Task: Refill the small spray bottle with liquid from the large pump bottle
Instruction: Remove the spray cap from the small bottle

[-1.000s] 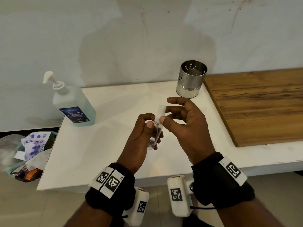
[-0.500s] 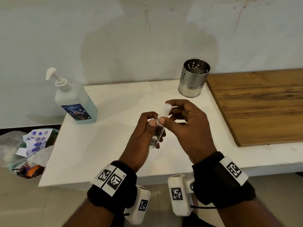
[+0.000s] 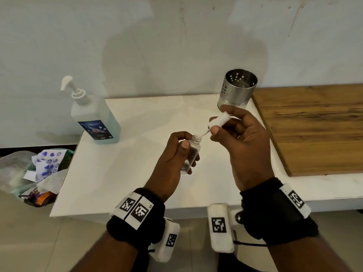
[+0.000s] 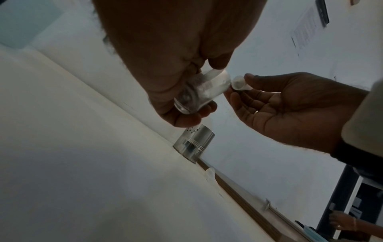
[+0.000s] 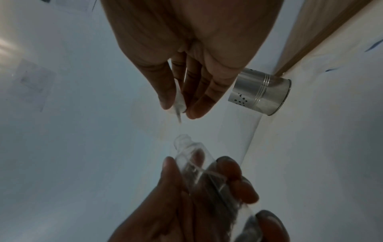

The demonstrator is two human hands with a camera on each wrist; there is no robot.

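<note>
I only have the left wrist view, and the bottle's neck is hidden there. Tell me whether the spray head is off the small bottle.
Observer: Off. In the head view, the right hand pinches the spray head beside the open neck of the small spray bottle, gripped by the left hand.
Operator: Locate the pump bottle.
Observer: The large pump bottle stands upright at the white table's far left corner, untouched.
Operator: Report the dip tube.
Observer: In the right wrist view, the dip tube points at the mouth. I cannot tell whether its end is out.
</note>
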